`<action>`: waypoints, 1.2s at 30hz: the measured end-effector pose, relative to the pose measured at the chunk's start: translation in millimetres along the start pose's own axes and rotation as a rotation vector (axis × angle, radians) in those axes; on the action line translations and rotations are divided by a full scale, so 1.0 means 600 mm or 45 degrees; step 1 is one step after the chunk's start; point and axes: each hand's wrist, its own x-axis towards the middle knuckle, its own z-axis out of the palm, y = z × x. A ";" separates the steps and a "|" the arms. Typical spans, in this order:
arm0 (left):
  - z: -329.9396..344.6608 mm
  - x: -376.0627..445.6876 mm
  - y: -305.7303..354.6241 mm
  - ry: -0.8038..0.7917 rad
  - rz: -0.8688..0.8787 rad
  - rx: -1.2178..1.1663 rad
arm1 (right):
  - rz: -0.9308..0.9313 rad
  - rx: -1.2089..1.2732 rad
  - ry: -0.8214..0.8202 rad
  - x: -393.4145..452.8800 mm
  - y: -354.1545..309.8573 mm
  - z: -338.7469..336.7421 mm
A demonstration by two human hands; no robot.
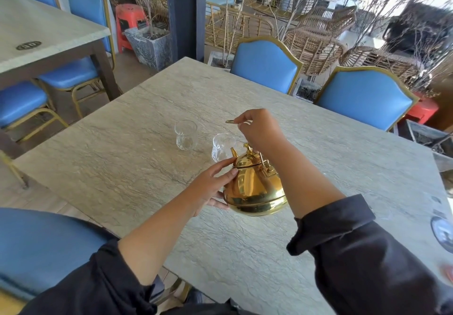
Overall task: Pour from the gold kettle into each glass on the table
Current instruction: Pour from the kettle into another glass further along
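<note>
One glass (185,135) stands on the table (122,155), beyond and left of the gold kettle (255,187) and apart from it. Your left hand (208,187) braces the kettle's left side, with fairly straight fingers against lid and base. A second glass (221,147) sits just beyond the spout, and the kettle tilts toward it. Above the kettle, your right hand (259,131) grips its handle (229,121).

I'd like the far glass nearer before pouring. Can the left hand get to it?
Probably yes. The left hand only touches the gold kettle, which the right hand holds by its handle, and bare table lies between it and the far glass.
</note>
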 end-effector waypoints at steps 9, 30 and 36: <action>0.003 -0.004 0.004 0.010 0.019 0.027 | -0.024 -0.006 -0.009 -0.003 -0.005 -0.005; 0.005 -0.006 0.006 -0.001 0.026 -0.004 | -0.001 0.007 -0.004 0.000 -0.012 -0.011; 0.005 -0.004 0.006 0.008 0.028 -0.007 | -0.051 0.010 0.041 -0.005 -0.006 -0.010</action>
